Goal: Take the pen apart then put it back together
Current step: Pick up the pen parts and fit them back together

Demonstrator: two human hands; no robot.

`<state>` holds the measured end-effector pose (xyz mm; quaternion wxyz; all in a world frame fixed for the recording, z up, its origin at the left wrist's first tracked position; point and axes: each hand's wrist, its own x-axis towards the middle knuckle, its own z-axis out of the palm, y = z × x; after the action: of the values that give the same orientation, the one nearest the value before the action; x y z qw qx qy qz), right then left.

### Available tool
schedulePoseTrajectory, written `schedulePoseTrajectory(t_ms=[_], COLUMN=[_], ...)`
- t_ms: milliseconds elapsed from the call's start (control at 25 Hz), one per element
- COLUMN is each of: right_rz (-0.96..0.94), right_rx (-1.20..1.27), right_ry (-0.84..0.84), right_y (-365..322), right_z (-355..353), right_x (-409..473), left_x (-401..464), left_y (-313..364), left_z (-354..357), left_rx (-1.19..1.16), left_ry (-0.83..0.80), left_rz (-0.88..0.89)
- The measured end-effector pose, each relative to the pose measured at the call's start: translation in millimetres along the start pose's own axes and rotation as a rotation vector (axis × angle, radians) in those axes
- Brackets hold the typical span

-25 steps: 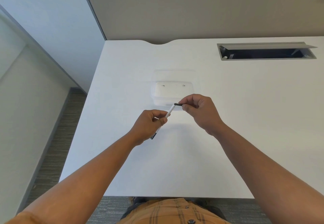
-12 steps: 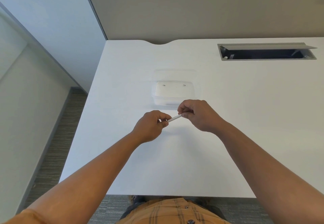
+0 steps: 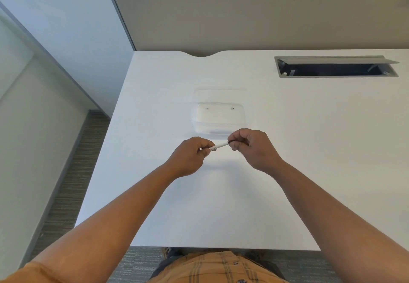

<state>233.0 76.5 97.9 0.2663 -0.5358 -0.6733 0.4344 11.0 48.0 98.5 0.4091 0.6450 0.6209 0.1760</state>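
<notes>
1. A slim white plastic pen (image 3: 219,145) with a black end piece spans the gap between the two hands, tilted slightly up toward the right hand, above the smooth white matte desk (image 3: 309,150).
2. The left hand (image 3: 190,155) is curled with its fingertips pinched on the pen's white lower end; that end is hidden inside the fingers.
3. The right hand (image 3: 250,147) is curled with thumb and forefinger closed on the black end; how far the black part runs cannot be made out under the fingers.
4. Just beyond the hands sits a clear, rounded-rectangular plastic container (image 3: 221,116), faint against the desk; two tiny dark specks show in it, too small to tell.
5. Far beyond the right hand, a grey metal cable slot (image 3: 336,67) is recessed in the desk, its flap raised.
</notes>
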Motion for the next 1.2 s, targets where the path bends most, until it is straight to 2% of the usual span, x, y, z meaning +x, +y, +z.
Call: schedulePoseTrajectory(t_ms=[240,280,440,520,760,960,1040,1160,1200], right_rz=[-0.245,-0.238,0.08,0.094,-0.007,-0.195,-0.116,0.131,0.099], right_rx=[-0.309,-0.319,-0.069,-0.033,-0.003,-0.227,-0.208,0.019,-0.002], right_ry=[0.074,0.076,-0.029,-0.074,0.025,0.012,-0.016,-0.108,-0.096], right_y=[4.5,5.9,4.5,4.9,11.7,8.6,9.8,9.2,8.6], right_z=[7.4,9.7,11.5,8.3,5.4,6.6,8.8,9.7,8.8], right_x=[-5.3,-6.7,-6.4,-6.8,-9.5,-12.4,-12.6,-13.8,-15.4], left_x=[2.6,3.0,6.8,8.4,10.2,8.7,8.1,8.1,8.6], left_y=[1.0,2.1,2.9,2.0,0.5,2.5,3.7,4.3,5.0], left_z=[-0.2,-0.2,-0.8,-2.1,-11.1,-8.3,-7.4,-8.0,-9.3], left_rx=[-0.002,0.017,0.118,0.111,0.073,0.048,0.067,0.105,0.099], left_ry=[0.023,0.027,0.006,-0.017,-0.06,-0.059,-0.057,-0.097,-0.11], left_rz=[0.072,0.1,0.137,0.103,0.033,0.032,0.053,0.058,0.048])
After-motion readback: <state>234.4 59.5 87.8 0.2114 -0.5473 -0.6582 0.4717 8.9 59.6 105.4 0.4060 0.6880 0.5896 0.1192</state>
